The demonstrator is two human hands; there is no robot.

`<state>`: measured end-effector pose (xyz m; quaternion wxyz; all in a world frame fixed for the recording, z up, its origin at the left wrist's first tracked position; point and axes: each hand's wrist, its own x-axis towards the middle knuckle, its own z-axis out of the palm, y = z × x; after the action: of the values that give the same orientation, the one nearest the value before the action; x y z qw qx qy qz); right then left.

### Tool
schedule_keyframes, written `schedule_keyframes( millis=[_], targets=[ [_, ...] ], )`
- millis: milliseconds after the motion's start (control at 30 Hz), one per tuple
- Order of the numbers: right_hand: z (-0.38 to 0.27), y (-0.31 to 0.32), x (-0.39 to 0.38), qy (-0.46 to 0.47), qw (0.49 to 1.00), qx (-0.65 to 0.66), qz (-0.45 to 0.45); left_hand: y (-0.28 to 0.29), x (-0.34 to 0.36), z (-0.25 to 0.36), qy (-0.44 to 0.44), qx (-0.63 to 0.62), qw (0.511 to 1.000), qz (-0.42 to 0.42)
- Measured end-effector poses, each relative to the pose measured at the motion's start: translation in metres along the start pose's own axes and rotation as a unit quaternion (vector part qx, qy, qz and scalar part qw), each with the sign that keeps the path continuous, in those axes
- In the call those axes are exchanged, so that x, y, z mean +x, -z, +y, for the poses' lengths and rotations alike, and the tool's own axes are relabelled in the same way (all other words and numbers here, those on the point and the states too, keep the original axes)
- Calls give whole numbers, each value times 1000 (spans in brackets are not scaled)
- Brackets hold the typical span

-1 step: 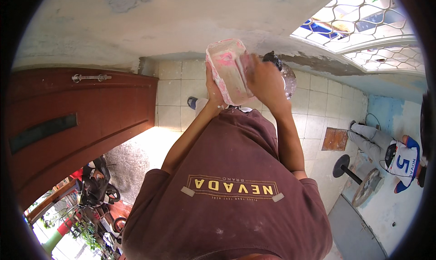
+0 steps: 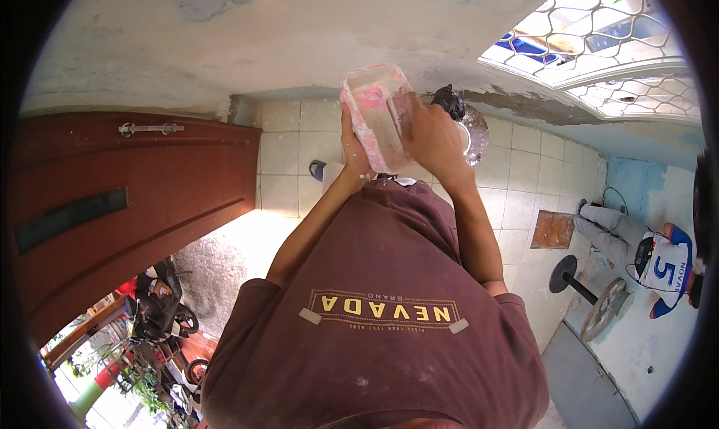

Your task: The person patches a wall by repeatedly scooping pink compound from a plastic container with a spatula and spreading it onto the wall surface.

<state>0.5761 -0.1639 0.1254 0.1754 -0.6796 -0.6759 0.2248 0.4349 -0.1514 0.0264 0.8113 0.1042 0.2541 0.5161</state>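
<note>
Tub (image 2: 384, 146) between the hands, smeared pink inside — gripped along its left side by the left hand (image 2: 355, 149). At its right side, the right hand (image 2: 437, 138), curled — too blurred to tell any grasp. Just beyond the right hand, a black bundle (image 2: 449, 101).

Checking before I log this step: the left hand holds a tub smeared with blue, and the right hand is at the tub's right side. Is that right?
The colour is wrong: the head view shows the tub smeared with pink, not blue. The left hand does hold it, and the right hand is at its right side.
</note>
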Motion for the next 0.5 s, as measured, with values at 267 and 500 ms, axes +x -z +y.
schedule_keyframes(
  millis=[267, 500],
  targets=[
    [-11, 27, 4, -9, 998, 52, 32, 5, -2, 4, 0, -27, 999, -20],
    [-13, 24, -2, 40, 997, 39, 45, 3, 0, 2, 11, -8, 1000, -21]
  ],
)
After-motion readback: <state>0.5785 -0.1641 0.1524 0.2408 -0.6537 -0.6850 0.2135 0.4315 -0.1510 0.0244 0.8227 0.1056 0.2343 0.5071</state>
